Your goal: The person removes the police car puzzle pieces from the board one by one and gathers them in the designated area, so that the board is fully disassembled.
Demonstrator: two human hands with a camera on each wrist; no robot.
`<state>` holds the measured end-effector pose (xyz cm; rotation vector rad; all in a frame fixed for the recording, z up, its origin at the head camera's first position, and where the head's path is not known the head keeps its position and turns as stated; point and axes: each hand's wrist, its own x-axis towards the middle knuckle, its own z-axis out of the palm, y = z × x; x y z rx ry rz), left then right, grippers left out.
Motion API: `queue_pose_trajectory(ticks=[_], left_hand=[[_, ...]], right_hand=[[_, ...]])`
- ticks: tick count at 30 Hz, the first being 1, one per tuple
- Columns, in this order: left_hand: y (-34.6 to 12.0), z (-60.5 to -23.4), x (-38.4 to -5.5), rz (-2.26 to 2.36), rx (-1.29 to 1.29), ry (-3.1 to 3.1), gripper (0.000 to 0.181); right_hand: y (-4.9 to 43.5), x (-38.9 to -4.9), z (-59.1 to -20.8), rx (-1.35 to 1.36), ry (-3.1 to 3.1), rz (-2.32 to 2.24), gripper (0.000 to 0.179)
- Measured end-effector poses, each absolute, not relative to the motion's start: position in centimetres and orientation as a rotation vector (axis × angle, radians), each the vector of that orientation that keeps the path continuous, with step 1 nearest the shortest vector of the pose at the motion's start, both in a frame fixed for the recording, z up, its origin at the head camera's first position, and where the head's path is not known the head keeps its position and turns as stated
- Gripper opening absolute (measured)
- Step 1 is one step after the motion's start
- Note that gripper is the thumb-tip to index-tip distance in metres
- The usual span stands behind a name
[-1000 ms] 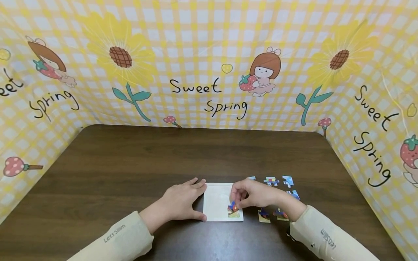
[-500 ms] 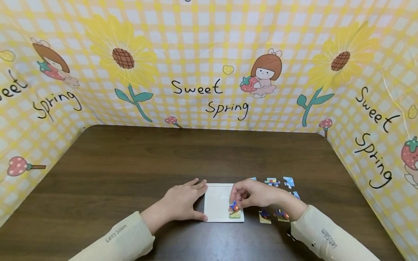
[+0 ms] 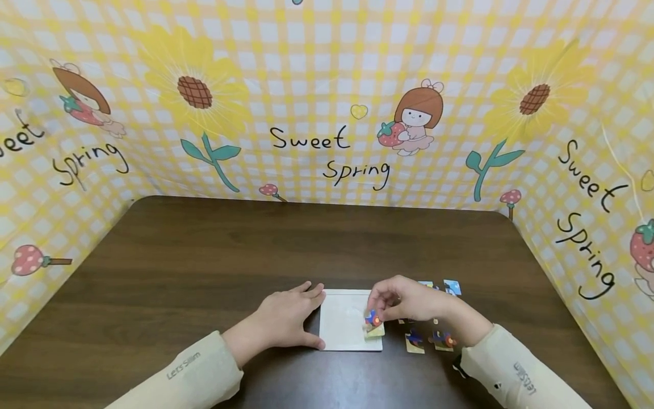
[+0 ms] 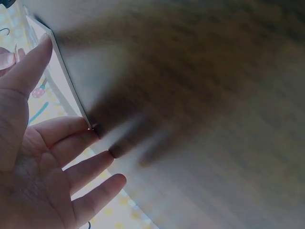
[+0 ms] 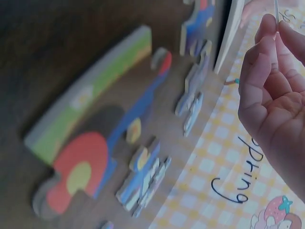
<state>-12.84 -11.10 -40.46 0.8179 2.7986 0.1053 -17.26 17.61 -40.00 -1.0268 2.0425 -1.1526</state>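
A white puzzle tray point(image 3: 342, 321) lies on the table in the head view. My left hand point(image 3: 286, 318) has its fingers spread, thumb and fingertips at the tray's left edge; the left wrist view shows the straight thumb point(image 4: 35, 67) and fingers point(image 4: 95, 191) along that edge. In my right hand point(image 3: 409, 299) a puzzle piece point(image 3: 373, 322) is pinched between thumb and fingers, tilted over the tray's lower right side. It is printed blue, red and yellow-green. In the right wrist view the held piece point(image 5: 276, 14) appears edge-on between the fingertips.
Several loose puzzle pieces lie right of the tray, among them a wheel-printed piece point(image 3: 442, 341), a piece beside it point(image 3: 414, 341) and a sky-blue one point(image 3: 452, 287). My right forearm covers others. A yellow checked cloth point(image 3: 327, 68) surrounds the brown table point(image 3: 230, 244).
My right hand has moved slightly right with the puzzle piece, which now tilts up from the tray's lower right corner. My left hand stays at the tray's left edge.
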Motion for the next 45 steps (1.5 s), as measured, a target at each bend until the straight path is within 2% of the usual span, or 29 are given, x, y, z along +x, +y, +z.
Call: queue_pose_trajectory(ticks=[20, 45], left_hand=[[-11.4, -40.5, -13.0, 0.138, 0.818, 2.798, 0.096], [-11.5, -41.0, -13.1, 0.165, 0.843, 2.795, 0.096]], right_hand=[[23.4, -16.5, -39.0, -0.923, 2.154, -1.206, 0.012], [32.5, -14.4, -39.7, -0.819, 2.17, -1.26, 0.014]])
